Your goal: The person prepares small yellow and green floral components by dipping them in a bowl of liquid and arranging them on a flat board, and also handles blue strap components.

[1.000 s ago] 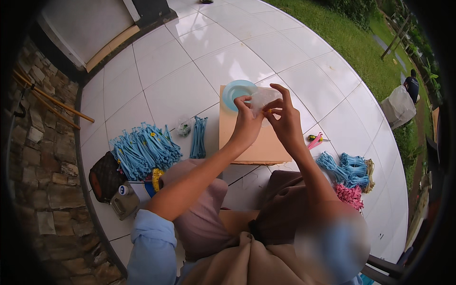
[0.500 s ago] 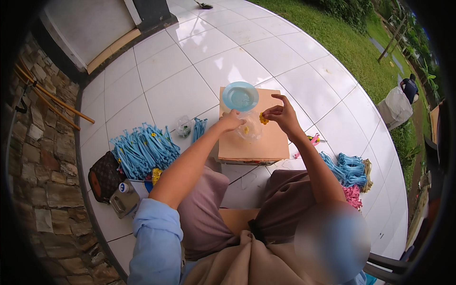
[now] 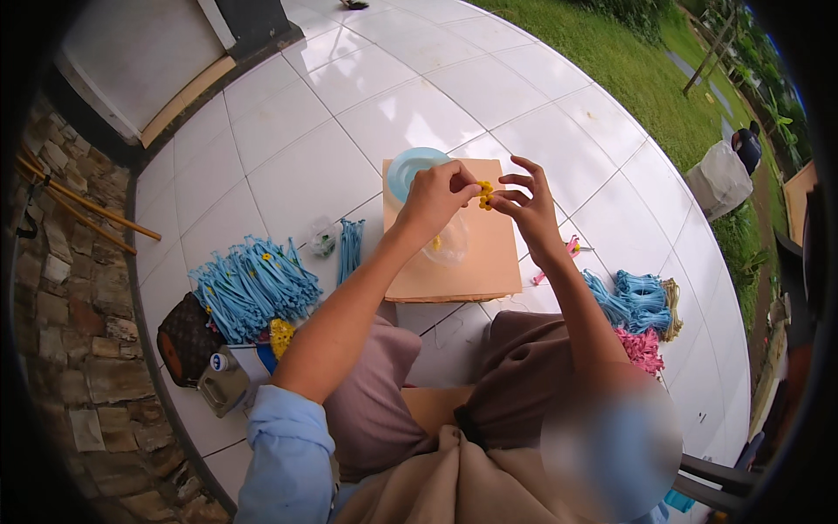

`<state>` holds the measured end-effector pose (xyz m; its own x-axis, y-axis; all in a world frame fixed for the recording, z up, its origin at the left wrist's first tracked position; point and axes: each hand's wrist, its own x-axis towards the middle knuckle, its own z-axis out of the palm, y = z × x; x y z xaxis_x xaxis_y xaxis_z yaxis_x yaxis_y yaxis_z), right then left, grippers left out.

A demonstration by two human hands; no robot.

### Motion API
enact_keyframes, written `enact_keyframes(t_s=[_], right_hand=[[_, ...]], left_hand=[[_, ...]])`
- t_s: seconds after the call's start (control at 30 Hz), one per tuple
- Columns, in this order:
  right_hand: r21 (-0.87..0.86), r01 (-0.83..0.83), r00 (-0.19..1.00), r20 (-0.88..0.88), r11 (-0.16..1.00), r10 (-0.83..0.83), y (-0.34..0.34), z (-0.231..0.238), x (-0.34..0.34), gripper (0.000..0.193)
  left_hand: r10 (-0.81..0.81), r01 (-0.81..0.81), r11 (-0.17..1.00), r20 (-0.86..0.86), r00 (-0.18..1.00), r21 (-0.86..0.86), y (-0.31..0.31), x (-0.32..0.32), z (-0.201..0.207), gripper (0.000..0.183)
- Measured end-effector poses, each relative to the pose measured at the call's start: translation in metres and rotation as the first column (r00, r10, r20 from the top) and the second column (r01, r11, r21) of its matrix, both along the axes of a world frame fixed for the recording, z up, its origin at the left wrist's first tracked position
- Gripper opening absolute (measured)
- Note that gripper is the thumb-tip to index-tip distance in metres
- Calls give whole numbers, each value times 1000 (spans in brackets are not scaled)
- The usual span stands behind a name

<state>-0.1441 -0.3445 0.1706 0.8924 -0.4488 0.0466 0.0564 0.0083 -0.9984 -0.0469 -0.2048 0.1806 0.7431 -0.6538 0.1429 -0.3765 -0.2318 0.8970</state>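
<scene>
Above the cardboard box [image 3: 493, 253], my left hand [image 3: 436, 194] and my right hand [image 3: 531, 210] meet at small yellow flower-shaped pieces [image 3: 485, 194]. Thumb and forefinger of each hand pinch at them; the right hand's other fingers are spread. Whether these are two separate flowers or one joined piece is hard to tell. Beneath my left hand lies a clear plastic bag [image 3: 450, 244] with something yellow in it. A light blue bowl [image 3: 403, 172] sits at the box's far left corner, partly covered by my left hand.
A big heap of light blue strips [image 3: 257, 286] lies left, beside a brown bag [image 3: 185, 341] and a grey-beige can [image 3: 224, 384]. Blue bundles [image 3: 644, 301] and a pink bundle [image 3: 642, 351] lie right. A small blue bundle [image 3: 350, 251] and a clear bag [image 3: 324, 239] are left of the box.
My left hand has left the plastic bag and come up and right to the yellow pieces in my right hand. Both hands now pinch there. The view has shifted slightly.
</scene>
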Motion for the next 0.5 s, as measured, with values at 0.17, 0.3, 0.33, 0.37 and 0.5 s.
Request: enact_keyframes(t_s=[0.17, 0.3, 0.33, 0.37, 0.5], right_hand=[[-604, -125, 974, -227, 787, -19, -5, -47, 9, 56], [-801, -126, 991, -134, 585, 30, 4, -84, 16, 55], [-809, -178, 983, -171, 561, 64, 7, -87, 17, 55], [-741, -268, 958, -274, 615, 87, 6, -88, 17, 53], [-521, -383, 903, -385, 763, 190, -5, -66, 21, 47]], left_hand=[[32, -51, 963, 75, 997, 266, 2, 12, -25, 17], [58, -34, 961, -79, 995, 276, 0, 13, -32, 21], [61, -39, 960, -73, 995, 277, 0, 14, -32, 21], [87, -67, 962, -63, 994, 266, 0, 17, -32, 21], [152, -128, 964, -87, 985, 233, 7, 25, -29, 21]])
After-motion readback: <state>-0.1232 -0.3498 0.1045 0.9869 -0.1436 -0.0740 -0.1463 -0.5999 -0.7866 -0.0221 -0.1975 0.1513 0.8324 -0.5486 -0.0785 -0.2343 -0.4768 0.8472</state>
